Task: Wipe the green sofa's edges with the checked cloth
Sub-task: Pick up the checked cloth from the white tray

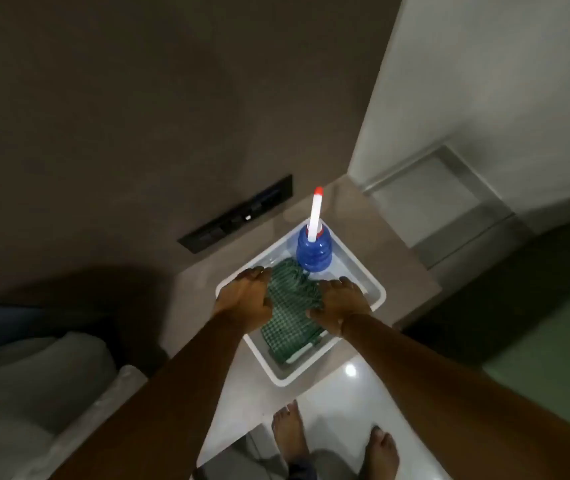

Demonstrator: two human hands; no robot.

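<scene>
Bare feet [290, 434] stand on the glossy white floor [339, 403] at the bottom of my view, with a pale cushion [34, 382] to the left. Above them my two forearms reach forward and converge over a white tray [377, 289] that sits on the brown desk [387, 247].

Inside the tray lies the checked cloth [288, 318], green and white, bunched at its far end and flatter at its near end. My left hand [247, 294] presses palm down on the cloth's left side, fingers extended over the tray's far-left rim. My right hand [340, 303] rests on the cloth's right side, fingers curled into the fabric; I cannot tell whether either hand actually pinches the cloth.

Just beyond the cloth, touching its bunched end, a blue bottle [313, 252] stands upright in the tray's far corner, bearing a long white nozzle [314, 216] with a red tip.

Farther back, a dark switch panel [235, 214] is set in the brown wall. A green surface [553, 344] shows at the right edge.
</scene>
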